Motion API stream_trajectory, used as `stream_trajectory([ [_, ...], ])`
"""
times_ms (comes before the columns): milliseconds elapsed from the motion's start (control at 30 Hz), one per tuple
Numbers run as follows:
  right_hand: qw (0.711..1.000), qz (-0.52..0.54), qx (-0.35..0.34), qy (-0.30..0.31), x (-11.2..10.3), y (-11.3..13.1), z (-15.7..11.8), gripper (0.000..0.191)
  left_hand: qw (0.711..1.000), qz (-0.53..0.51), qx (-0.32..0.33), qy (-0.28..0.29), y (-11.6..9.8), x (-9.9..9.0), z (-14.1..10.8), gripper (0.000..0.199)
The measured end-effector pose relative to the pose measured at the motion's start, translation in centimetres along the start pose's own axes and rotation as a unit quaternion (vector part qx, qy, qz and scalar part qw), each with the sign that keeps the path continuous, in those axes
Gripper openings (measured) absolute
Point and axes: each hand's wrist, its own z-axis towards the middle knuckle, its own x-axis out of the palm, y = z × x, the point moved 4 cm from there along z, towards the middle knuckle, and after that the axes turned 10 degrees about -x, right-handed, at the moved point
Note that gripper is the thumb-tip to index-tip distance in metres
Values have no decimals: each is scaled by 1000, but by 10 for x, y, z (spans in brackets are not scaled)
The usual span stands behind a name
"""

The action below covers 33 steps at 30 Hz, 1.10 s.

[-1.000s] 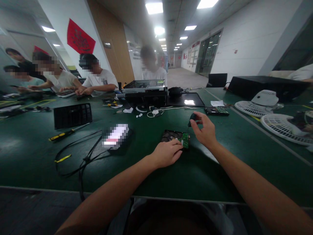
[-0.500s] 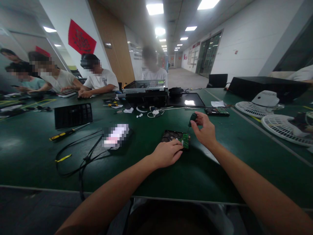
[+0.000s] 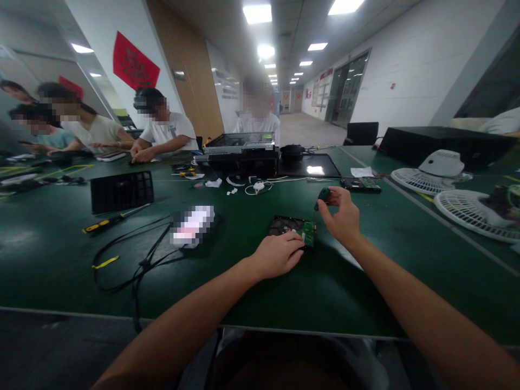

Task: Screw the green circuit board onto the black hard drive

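A hard drive (image 3: 310, 233) lies on the green table, its black casing and green circuit board facing up. My left hand (image 3: 278, 255) rests over the near part of the drive and holds it, fingers curled on the board and hiding part of it. In my right hand (image 3: 342, 215) is a small dark green screwdriver (image 3: 322, 198), gripped by the handle between thumb and fingers. Its thin shaft points down at the drive's far right corner. Whether the tip touches a screw is too small to tell.
Left of me are a yellow-black screwdriver (image 3: 103, 223), black cables (image 3: 140, 265) and a dark screen panel (image 3: 122, 192). A second hard drive (image 3: 361, 185) lies beyond my right hand. White fan parts (image 3: 473, 211) stand at right; an open computer case (image 3: 239, 154) is opposite. Several people sit around.
My right hand has shifted slightly right with the screwdriver, which now leans a little more. My left hand and the hard drive have stayed in place.
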Motion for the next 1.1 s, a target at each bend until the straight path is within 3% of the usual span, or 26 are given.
stream_trajectory([
  [567,995,-54,-79,-24,-1,5,0,45,1000,0,0,0,0,-1,-1,32],
  [833,986,-109,-126,3,-2,10,1,44,1000,3,1,-5,1,2,0,31],
  [1100,984,-92,-149,12,0,10,0,45,1000,5,1,0,1,0,0,32],
])
